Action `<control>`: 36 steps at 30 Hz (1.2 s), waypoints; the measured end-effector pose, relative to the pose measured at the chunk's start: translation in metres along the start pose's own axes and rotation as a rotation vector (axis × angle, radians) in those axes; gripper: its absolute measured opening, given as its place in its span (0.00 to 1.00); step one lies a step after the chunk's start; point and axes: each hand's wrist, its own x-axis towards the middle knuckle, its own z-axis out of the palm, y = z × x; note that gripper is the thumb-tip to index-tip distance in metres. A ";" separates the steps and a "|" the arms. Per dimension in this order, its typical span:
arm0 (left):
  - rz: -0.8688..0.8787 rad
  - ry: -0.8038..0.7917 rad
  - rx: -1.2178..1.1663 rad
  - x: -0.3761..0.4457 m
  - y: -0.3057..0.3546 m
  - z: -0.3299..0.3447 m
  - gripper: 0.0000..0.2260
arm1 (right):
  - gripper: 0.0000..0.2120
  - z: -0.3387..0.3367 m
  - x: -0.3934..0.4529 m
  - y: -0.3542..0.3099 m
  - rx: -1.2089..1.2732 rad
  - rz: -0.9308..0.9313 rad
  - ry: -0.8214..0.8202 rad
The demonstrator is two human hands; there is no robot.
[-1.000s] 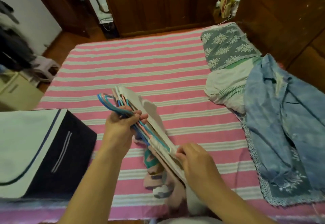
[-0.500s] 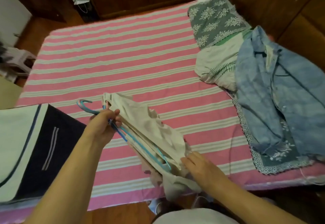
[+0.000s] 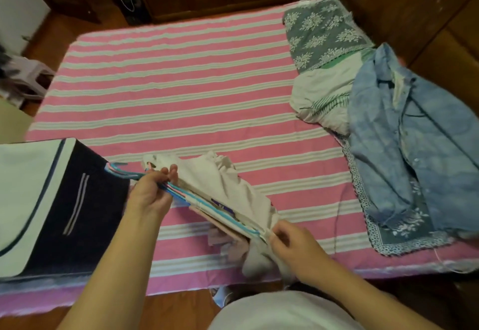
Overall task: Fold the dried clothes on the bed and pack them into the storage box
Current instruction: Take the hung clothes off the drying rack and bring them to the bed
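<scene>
Over the near edge of the pink striped bed (image 3: 181,91), my left hand (image 3: 151,192) grips a bundle of blue and pink hangers (image 3: 181,193) near their hooks. Cream and pink clothes (image 3: 228,189) hang from that bundle. My right hand (image 3: 293,245) pinches the cream cloth at the bundle's lower end. The dark navy storage box (image 3: 85,210) with a white lid flap stands on the bed just left of my left hand. A blue denim shirt (image 3: 414,137) lies spread out at the right side of the bed.
A grey floral pillow (image 3: 321,28) and a white leaf-print pillow (image 3: 324,96) lie at the far right. Dark wooden walls surround the bed. A pale plastic stool (image 3: 28,70) stands on the floor at the left. Wooden floor shows at the bottom edge.
The bundle of hangers and clothes has swung lower and flatter over the bed's near edge. My right hand slid down to the end of the cream cloth.
</scene>
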 end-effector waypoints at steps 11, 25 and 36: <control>-0.090 -0.111 0.395 -0.018 -0.026 -0.004 0.08 | 0.09 -0.059 0.018 0.000 0.016 0.149 0.408; -0.010 -0.020 0.239 -0.021 -0.035 -0.011 0.10 | 0.24 -0.067 -0.003 0.000 -0.483 -0.136 0.113; -0.195 -0.294 0.410 -0.020 -0.020 -0.023 0.08 | 0.10 -0.062 0.058 -0.003 0.003 0.313 0.337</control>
